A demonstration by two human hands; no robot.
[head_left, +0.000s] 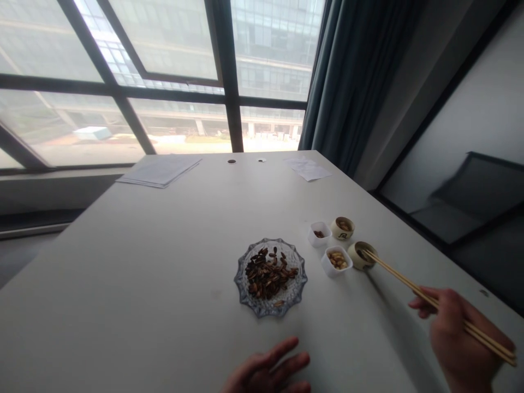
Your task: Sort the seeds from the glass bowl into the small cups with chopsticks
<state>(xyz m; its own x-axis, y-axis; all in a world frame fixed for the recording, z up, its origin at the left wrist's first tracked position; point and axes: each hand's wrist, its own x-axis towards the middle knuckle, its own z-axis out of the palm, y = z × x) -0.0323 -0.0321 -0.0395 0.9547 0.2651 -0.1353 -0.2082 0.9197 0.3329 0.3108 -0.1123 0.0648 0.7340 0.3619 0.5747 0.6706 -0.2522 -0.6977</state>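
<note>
My right hand (462, 333) is closed around a pair of wooden chopsticks (409, 283). Their tips reach into a small beige cup (360, 257) on the right; whether they pinch anything there cannot be made out. Below the scalloped glass plate (241, 292), my left hand (274, 368) holds nothing, its fingers apart. Dark brown seeds (268, 275) lie heaped on that plate. Beside the cup stands a white square cup (331, 270) with pale nut-like pieces (338, 260). Behind these are another white cup (313, 237) with a few dark seeds and a second beige cup (343, 233) with light pieces.
A stack of papers (159, 170) lies at the far left of the white table (143, 273), and a loose sheet (309, 168) at the far right. Two round cable holes (232, 161) sit near the back edge. Windows and a dark curtain (347, 82) stand beyond.
</note>
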